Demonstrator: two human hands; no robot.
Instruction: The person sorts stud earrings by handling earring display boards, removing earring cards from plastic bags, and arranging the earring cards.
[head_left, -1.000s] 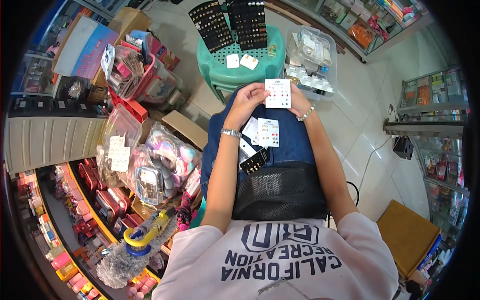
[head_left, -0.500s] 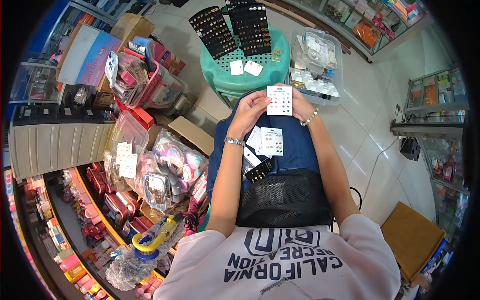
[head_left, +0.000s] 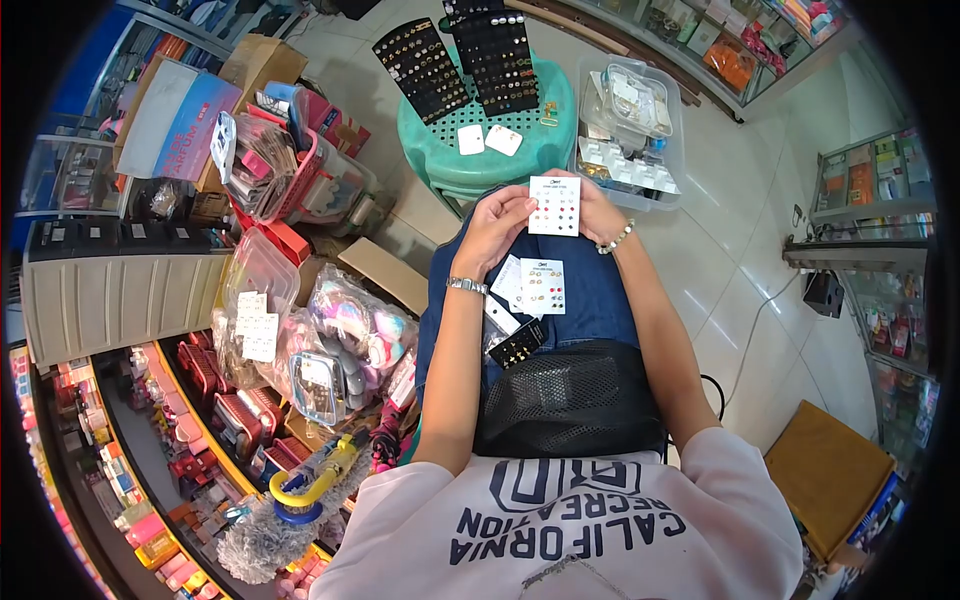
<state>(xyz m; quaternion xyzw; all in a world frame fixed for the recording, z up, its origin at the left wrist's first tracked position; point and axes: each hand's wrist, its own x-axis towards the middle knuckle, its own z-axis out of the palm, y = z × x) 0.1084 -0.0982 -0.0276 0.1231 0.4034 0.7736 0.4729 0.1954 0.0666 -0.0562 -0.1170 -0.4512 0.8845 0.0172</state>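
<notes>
Between my two hands I hold up a white earring card point(head_left: 554, 207) with rows of small coloured studs. My left hand point(head_left: 500, 222) pinches its left edge, thumb in front. My right hand point(head_left: 600, 215) grips the right side, its fingers partly hidden behind the card. A second earring card point(head_left: 543, 286) lies on my lap, overlapping other white cards point(head_left: 509, 281). Closer to me on the lap rests a black earring card point(head_left: 518, 343) with gold-coloured pieces, beside a black mesh bag point(head_left: 562, 400).
Ahead stands a green stool point(head_left: 430, 160) bearing black earring display boards point(head_left: 505, 65) and two small white cards point(head_left: 503, 140). To its right is a clear plastic bin point(head_left: 630, 150) of goods. Baskets, bagged items and a duster point(head_left: 265, 540) crowd the left; glass cabinets line the right.
The held card has shifted very slightly left and down in view, along with both hands. My grip looks the same.
</notes>
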